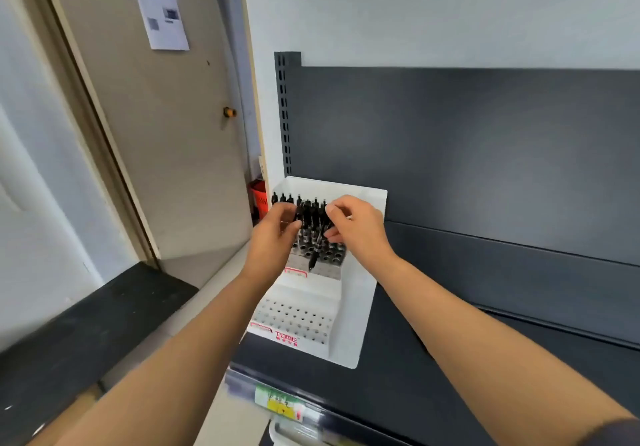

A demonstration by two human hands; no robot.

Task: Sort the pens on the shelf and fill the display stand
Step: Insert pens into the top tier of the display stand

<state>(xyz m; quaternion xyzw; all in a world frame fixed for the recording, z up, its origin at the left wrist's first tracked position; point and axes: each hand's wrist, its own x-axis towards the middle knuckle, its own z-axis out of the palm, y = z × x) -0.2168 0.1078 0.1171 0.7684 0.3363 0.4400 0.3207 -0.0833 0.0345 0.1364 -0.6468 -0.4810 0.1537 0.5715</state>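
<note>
Head view showed our left hand (277,232) and right hand (358,229), fingers curled round a bunch of black pens (311,213), holding them upright over the display stand (294,321) on the shelf (415,341), presumably to drop them into its holes

The display stand (360,293) is showing smooth white plastic with a faint sheen, and its perforated tiers are looking duller. The pens (311,213) are gleaming as glossy black plastic. The shelf (381,393) and its back panel (485,151) are looking like matt dark grey painted metal. A sheet of paper (159,5) is sitting matt on the smooth beige door (166,134).
</note>
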